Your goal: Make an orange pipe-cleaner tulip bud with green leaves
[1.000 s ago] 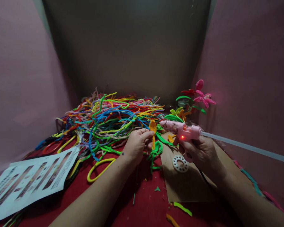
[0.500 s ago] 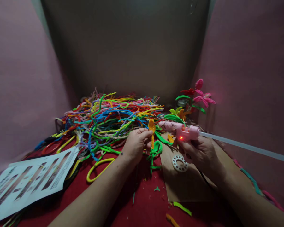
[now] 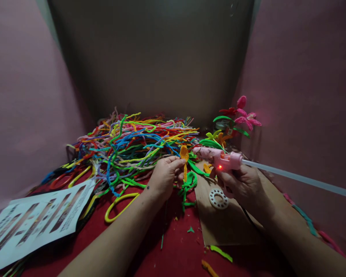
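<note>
Between the fingertips of my left hand (image 3: pixel 168 175) is an orange pipe-cleaner petal (image 3: pixel 184 153), its narrow stem pointing down. My right hand (image 3: pixel 243 188) grips a pink glue gun (image 3: pixel 232 160) with a lit red light. A long translucent glue stick (image 3: pixel 300 180) juts out of its back toward the right. The gun's nozzle end points left, close to the petal; whether they touch I cannot tell. Just below my left fingertips lies a looped green pipe cleaner (image 3: pixel 189 184). Another orange piece (image 3: pixel 207 168) rests behind the gun.
A heap of colourful pipe cleaners (image 3: pixel 144 140) fills the back. Pink flowers (image 3: pixel 248 118) stand at back right. A white ring with holes (image 3: pixel 219 199) lies on brown cardboard (image 3: pixel 227 231). A printed sheet (image 3: pixel 37 223) and yellow scissor handles (image 3: pixel 119 207) are at left, with scraps (image 3: pixel 221 254) in front.
Almost nothing differs. Both hands keep their places with the petal and the glue gun; the whole view has shifted very slightly.
</note>
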A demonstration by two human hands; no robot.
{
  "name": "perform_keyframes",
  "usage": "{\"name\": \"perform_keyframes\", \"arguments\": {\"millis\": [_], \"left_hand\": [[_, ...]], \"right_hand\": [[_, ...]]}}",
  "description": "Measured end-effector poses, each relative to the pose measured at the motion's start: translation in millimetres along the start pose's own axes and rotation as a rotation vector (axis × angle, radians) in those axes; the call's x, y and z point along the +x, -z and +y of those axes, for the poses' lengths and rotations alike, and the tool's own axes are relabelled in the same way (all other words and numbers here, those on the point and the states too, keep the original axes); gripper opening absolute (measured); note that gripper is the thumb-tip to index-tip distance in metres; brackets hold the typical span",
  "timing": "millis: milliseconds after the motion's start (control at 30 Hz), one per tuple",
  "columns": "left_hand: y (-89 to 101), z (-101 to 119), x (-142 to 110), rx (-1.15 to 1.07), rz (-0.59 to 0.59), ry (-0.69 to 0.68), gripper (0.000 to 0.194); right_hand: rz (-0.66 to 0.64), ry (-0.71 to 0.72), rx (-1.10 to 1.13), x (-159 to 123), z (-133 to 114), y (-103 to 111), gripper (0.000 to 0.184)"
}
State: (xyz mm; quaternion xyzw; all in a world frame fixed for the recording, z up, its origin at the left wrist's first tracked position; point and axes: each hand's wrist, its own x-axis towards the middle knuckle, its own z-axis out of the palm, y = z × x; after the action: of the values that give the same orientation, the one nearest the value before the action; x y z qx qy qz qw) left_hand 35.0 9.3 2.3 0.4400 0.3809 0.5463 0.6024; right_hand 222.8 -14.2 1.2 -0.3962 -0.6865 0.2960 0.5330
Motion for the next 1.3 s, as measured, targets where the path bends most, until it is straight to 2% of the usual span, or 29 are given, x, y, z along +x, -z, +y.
{"name": "perform_keyframes", "arguments": {"millis": [400, 767, 1033, 1300], "left_hand": [[-1.7, 2.5, -1.6, 0.037, 0.034, 0.019, 0.019], [-1.2, 1.9, -0.5, 0.020, 0.041, -0.001, 0.018], [-1.1, 2.3, 0.0, 0.020, 0.037, 0.007, 0.019], [-0.8, 3.0, -1.0, 0.023, 0.024, 0.008, 0.018]], "right_hand": [[0.020, -0.023, -0.001, -1.4, -8.1, -1.0, 0.029], [-0.003, 0.062, -0.042, -0.1, -7.9, -0.1, 0.023], [0.017, 0.053, -0.048, -0.5, -11.0, -0.8, 0.029], [0.008, 0.052, -0.028, -1.0, -8.1, 0.1, 0.027]]}}
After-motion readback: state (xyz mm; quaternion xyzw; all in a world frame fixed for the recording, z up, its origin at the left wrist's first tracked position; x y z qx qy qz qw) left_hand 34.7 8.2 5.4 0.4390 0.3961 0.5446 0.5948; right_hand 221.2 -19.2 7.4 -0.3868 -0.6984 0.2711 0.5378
